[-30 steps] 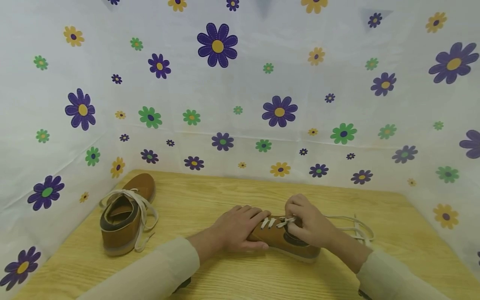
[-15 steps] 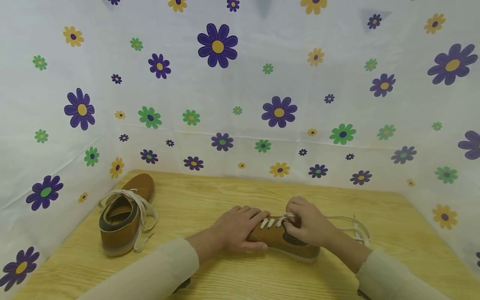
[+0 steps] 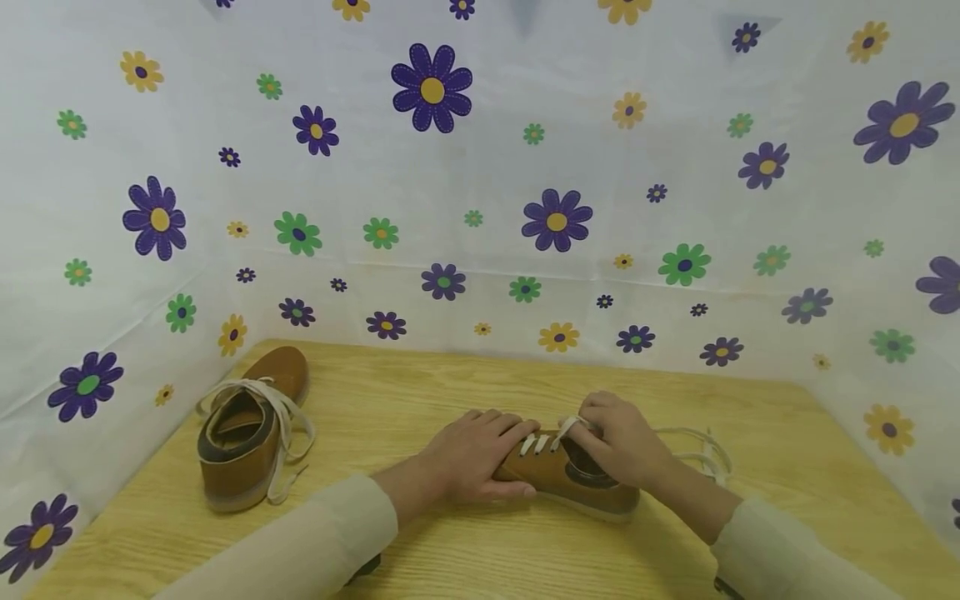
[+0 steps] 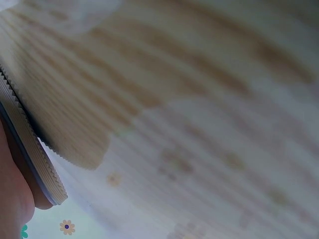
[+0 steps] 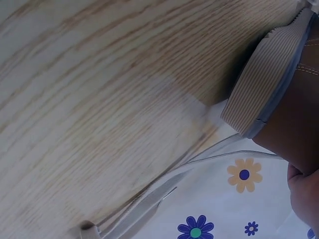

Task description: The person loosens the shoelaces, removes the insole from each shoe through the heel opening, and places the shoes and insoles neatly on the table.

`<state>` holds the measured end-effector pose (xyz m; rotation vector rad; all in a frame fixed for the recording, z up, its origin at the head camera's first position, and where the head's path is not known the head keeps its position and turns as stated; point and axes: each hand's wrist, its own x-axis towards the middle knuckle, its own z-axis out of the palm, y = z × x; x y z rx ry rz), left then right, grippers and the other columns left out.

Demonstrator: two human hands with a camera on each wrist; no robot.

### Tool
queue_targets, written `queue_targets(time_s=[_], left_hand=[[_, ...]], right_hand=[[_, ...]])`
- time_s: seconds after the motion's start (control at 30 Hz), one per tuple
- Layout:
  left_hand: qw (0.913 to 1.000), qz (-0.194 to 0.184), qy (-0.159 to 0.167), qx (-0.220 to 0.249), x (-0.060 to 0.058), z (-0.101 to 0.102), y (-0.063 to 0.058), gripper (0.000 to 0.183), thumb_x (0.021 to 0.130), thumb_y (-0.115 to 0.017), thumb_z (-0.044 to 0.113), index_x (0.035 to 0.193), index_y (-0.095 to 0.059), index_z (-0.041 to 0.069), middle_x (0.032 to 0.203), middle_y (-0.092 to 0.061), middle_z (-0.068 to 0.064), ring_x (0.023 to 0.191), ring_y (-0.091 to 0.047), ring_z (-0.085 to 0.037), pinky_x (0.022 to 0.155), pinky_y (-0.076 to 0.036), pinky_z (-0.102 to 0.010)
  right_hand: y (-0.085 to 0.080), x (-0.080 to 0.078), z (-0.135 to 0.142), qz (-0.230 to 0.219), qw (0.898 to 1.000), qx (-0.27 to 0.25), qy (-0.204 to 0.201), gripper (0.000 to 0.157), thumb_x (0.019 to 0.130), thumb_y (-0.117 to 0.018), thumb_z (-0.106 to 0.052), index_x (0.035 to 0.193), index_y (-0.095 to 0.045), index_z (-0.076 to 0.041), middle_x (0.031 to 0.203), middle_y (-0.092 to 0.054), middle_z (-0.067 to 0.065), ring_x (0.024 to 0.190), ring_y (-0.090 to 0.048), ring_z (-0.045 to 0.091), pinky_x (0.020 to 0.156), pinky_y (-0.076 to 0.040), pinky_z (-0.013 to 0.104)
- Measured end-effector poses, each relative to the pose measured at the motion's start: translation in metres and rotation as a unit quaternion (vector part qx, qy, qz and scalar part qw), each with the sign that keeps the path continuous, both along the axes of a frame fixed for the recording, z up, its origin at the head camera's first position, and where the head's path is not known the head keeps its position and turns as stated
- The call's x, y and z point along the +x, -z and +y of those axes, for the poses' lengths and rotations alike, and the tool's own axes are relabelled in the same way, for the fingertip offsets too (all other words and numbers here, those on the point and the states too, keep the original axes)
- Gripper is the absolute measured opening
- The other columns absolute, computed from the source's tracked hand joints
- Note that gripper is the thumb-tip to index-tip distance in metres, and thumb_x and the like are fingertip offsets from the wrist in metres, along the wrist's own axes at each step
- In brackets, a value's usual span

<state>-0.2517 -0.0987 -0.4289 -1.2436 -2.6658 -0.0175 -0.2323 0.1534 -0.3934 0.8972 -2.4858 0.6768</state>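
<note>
A brown sneaker (image 3: pixel 551 473) with white laces lies lengthwise on the wooden table in the head view, toe to the left. My left hand (image 3: pixel 480 457) grips its toe end, fingers over the far side and thumb along the near side. At the top of the lacing, my right hand (image 3: pixel 618 437) pinches a white shoelace (image 3: pixel 567 428) beside the dark-lined opening. Some of my right fingertips are hidden. The ribbed sole (image 4: pixel 35 149) shows beside my left hand in the left wrist view, and the heel's sole edge (image 5: pixel 266 74) in the right wrist view.
A second brown sneaker (image 3: pixel 240 467) stands at the left of the table (image 3: pixel 420 550), its white laces hanging loose over the side. Loose lace (image 3: pixel 708 458) trails on the table right of my right hand. A flowered white sheet (image 3: pixel 480 167) encloses the back and sides.
My right hand has pulled at the lace at the top of the lacing, its thumb and fingers shifting slightly. The loose lace at right has drawn in leftward. My left hand stays put.
</note>
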Motion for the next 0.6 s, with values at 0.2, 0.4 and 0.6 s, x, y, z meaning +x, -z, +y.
queue_targets(time_s=[0.2, 0.4, 0.6], left_hand=[[1.0, 0.001, 0.004, 0.004, 0.0005, -0.002, -0.0006, 0.086, 0.09, -0.031, 0.081, 0.155, -0.032, 0.024, 0.146, -0.051, 0.002, 0.133, -0.051, -0.02, 0.105, -0.046, -0.046], [1.0, -0.003, 0.002, 0.003, 0.0007, -0.0015, -0.0003, 0.086, 0.09, -0.031, 0.082, 0.156, -0.031, 0.025, 0.147, -0.051, 0.002, 0.132, -0.051, -0.02, 0.105, -0.046, -0.047], [1.0, -0.007, 0.0, 0.003, 0.0001, -0.0008, -0.0009, 0.087, 0.09, -0.032, 0.082, 0.156, -0.031, 0.025, 0.148, -0.05, 0.002, 0.133, -0.051, -0.021, 0.105, -0.045, -0.047]], right_hand=[[-0.0015, 0.0029, -0.002, -0.027, 0.998, -0.034, 0.04, 0.045, 0.101, -0.058, -0.019, 0.056, -0.05, -0.019, 0.076, -0.058, -0.006, 0.072, -0.049, 0.007, 0.063, -0.043, 0.024], [-0.0027, 0.0056, -0.0011, -0.035, 0.995, -0.047, 0.078, 0.049, 0.104, -0.052, -0.02, 0.056, -0.044, -0.018, 0.075, -0.055, -0.004, 0.073, -0.047, 0.01, 0.066, -0.041, 0.028], [-0.004, 0.0042, 0.0026, -0.032, 0.993, -0.052, 0.097, 0.045, 0.104, -0.051, -0.022, 0.059, -0.052, -0.017, 0.074, -0.055, -0.003, 0.072, -0.046, 0.012, 0.067, -0.04, 0.03]])
